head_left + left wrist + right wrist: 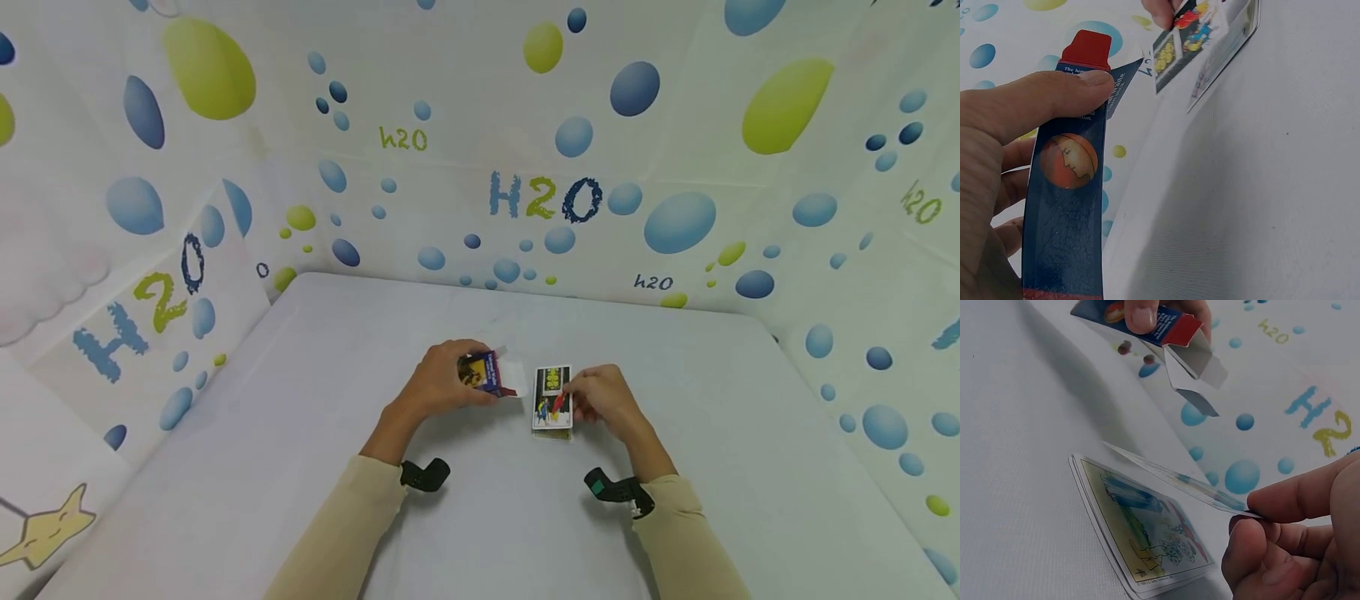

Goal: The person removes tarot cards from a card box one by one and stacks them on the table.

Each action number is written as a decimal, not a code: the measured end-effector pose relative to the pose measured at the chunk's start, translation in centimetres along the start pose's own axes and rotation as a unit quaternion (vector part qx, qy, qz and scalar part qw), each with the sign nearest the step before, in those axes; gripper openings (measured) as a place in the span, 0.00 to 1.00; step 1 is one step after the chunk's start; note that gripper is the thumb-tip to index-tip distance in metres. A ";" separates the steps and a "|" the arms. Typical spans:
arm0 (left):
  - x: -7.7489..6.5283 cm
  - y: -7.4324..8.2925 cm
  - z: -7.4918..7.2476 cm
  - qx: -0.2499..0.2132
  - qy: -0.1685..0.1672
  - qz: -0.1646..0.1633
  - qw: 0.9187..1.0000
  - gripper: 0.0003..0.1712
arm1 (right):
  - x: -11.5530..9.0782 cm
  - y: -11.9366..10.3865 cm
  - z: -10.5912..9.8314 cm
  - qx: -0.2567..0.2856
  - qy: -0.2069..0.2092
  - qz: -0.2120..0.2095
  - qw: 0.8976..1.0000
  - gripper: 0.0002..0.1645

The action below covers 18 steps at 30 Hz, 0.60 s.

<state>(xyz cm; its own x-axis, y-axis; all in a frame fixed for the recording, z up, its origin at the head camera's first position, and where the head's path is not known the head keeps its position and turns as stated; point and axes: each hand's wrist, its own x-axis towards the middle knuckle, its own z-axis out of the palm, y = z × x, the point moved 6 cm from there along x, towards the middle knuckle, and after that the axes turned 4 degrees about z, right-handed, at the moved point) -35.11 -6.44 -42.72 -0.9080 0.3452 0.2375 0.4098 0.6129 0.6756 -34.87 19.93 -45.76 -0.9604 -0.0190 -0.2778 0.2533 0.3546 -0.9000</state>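
My left hand [447, 379] grips a dark blue card box [1066, 212] with a red end flap, its thumb across the narrow side. The box's open end, with white flaps [1188, 387] spread, faces right. My right hand [606, 402] pinches one illustrated card [552, 398] by its edge between thumb and fingers. That card is tilted above a small stack of cards [1147, 531] lying face up on the table. In the right wrist view the top card of the stack shows a coloured figure. The inside of the box is hidden.
A white-covered table [487, 533] spreads around both hands. Behind it and at its sides hangs a white curtain [465, 75] printed with blue and green drops and H2O lettering. Each wrist carries a small black camera [427, 475].
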 end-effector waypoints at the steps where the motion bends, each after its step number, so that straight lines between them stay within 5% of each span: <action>1: 0.0 0.0 0.0 -0.001 0.000 0.000 1.000 0.44 | 0.0 0.0 0.1 -0.006 -0.002 0.002 1.000 0.10; 18: 0.0 0.0 -0.1 -0.006 -0.003 0.005 1.000 0.44 | 0.6 1.6 0.6 -0.073 0.003 0.019 0.997 0.10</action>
<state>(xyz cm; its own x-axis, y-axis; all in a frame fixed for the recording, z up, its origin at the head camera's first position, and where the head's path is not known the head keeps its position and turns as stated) -35.11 -6.50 -42.70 -0.9036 0.3547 0.2402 0.4171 0.6005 0.6822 -34.96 19.93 -47.59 -0.9510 0.0032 -0.3090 0.2712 0.4879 -0.8297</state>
